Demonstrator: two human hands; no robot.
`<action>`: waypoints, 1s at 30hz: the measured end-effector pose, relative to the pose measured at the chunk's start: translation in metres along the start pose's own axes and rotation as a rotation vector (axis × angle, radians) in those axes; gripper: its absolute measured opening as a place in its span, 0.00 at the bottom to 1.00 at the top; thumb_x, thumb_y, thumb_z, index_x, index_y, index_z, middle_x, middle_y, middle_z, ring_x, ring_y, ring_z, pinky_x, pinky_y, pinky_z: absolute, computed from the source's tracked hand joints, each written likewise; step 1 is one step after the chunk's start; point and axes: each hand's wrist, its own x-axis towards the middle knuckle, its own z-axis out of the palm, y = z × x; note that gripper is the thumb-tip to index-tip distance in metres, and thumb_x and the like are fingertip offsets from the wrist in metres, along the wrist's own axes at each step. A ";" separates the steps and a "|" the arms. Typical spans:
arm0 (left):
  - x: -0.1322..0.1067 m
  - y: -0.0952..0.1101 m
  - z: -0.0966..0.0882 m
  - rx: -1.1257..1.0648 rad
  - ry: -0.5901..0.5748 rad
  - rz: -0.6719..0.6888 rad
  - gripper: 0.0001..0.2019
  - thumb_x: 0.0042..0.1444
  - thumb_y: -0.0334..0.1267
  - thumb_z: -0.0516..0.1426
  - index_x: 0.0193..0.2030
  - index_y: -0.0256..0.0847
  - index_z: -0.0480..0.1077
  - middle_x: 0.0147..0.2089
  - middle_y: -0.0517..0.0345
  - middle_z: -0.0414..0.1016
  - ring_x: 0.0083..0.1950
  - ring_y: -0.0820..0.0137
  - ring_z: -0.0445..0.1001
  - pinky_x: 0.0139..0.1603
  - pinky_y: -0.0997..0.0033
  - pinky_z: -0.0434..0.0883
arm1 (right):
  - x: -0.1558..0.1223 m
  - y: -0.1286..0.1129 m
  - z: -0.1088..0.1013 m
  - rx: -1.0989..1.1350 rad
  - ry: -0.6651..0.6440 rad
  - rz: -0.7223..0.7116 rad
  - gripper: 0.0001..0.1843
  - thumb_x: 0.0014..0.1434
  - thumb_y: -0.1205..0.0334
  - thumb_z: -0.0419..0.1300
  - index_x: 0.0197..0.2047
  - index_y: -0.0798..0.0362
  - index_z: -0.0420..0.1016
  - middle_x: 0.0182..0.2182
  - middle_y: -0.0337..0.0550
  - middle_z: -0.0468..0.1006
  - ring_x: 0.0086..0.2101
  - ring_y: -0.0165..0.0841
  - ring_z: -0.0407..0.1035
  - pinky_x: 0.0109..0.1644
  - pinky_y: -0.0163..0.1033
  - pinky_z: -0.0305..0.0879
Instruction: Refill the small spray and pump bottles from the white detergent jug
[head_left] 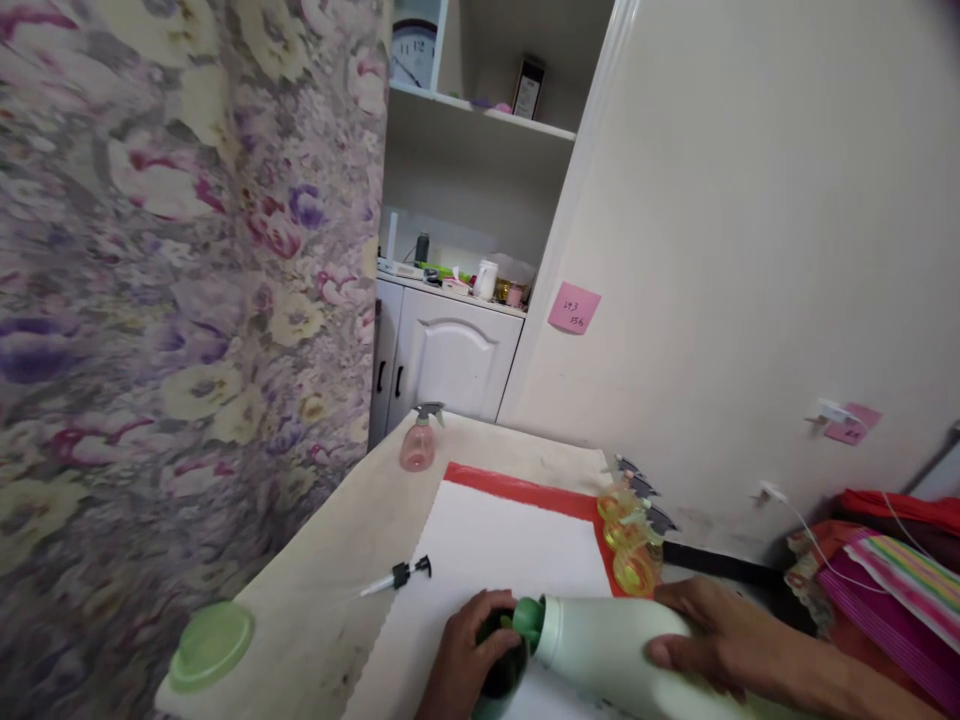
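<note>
My left hand (pixel 469 650) is wrapped around a dark green bottle (pixel 502 675) at the bottom of the view. My right hand (pixel 720 635) grips a large pale green flask (pixel 600 640), which lies tilted almost level with its mouth to the left. A green stopper or spout (pixel 529 620) at the flask's mouth is right at the dark bottle's opening; whether they touch I cannot tell. To the left of my hands lies a black pump head (pixel 401 575) with a clear tube. A light green lid (pixel 211 645) sits at the table's left corner.
A pink spray bottle (pixel 418 445) stands at the table's far left. Several yellow spray bottles (pixel 634 565) stand along the right edge. White paper (pixel 495 530) over a red sheet (pixel 517 487) covers the middle. Floral curtain (pixel 187 300) at left, wall at right.
</note>
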 end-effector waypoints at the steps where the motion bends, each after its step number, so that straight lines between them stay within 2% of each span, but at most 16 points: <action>1: 0.000 0.000 0.000 0.001 -0.001 0.000 0.12 0.44 0.34 0.60 0.38 0.44 0.78 0.46 0.54 0.82 0.51 0.57 0.75 0.56 0.62 0.67 | 0.000 -0.003 -0.001 -0.038 0.018 -0.003 0.15 0.54 0.49 0.62 0.36 0.53 0.77 0.22 0.36 0.72 0.20 0.25 0.61 0.20 0.28 0.54; 5: 0.000 0.002 0.000 -0.005 -0.004 -0.007 0.12 0.44 0.33 0.60 0.37 0.44 0.78 0.45 0.54 0.82 0.51 0.58 0.75 0.56 0.63 0.67 | -0.003 -0.013 -0.005 -0.179 0.076 -0.059 0.12 0.53 0.51 0.63 0.35 0.50 0.77 0.29 0.39 0.78 0.28 0.30 0.67 0.26 0.30 0.56; 8: 0.000 0.002 0.000 -0.014 -0.003 -0.008 0.12 0.44 0.33 0.60 0.37 0.44 0.78 0.44 0.55 0.82 0.50 0.58 0.76 0.55 0.63 0.68 | -0.003 -0.015 -0.006 -0.254 0.087 -0.075 0.13 0.53 0.48 0.63 0.36 0.48 0.77 0.33 0.40 0.79 0.32 0.34 0.69 0.31 0.32 0.58; 13: -0.001 0.001 -0.001 -0.025 -0.007 0.004 0.12 0.45 0.33 0.60 0.38 0.44 0.78 0.44 0.55 0.82 0.50 0.58 0.75 0.56 0.63 0.67 | 0.000 -0.015 -0.008 -0.330 0.095 -0.064 0.16 0.53 0.45 0.62 0.36 0.48 0.76 0.32 0.41 0.78 0.30 0.32 0.67 0.30 0.33 0.56; 19: -0.001 -0.001 0.000 -0.061 -0.028 0.010 0.11 0.45 0.34 0.60 0.38 0.44 0.78 0.44 0.54 0.81 0.50 0.57 0.75 0.55 0.62 0.67 | -0.005 -0.020 -0.009 -0.372 0.119 -0.107 0.14 0.54 0.48 0.62 0.35 0.49 0.76 0.29 0.40 0.77 0.27 0.30 0.65 0.29 0.34 0.55; 25: -0.001 -0.001 0.000 -0.069 -0.051 0.015 0.11 0.46 0.33 0.60 0.38 0.43 0.77 0.44 0.53 0.81 0.50 0.58 0.75 0.55 0.62 0.66 | -0.009 -0.031 -0.011 -0.442 0.112 -0.086 0.14 0.54 0.47 0.61 0.35 0.49 0.75 0.32 0.41 0.78 0.31 0.33 0.69 0.32 0.35 0.58; 30: -0.002 0.004 0.000 -0.065 -0.035 -0.007 0.10 0.46 0.34 0.60 0.38 0.44 0.77 0.44 0.54 0.81 0.51 0.59 0.75 0.55 0.63 0.66 | -0.008 -0.029 -0.010 -0.454 0.119 -0.073 0.16 0.54 0.46 0.60 0.35 0.50 0.74 0.32 0.42 0.79 0.32 0.35 0.70 0.33 0.36 0.59</action>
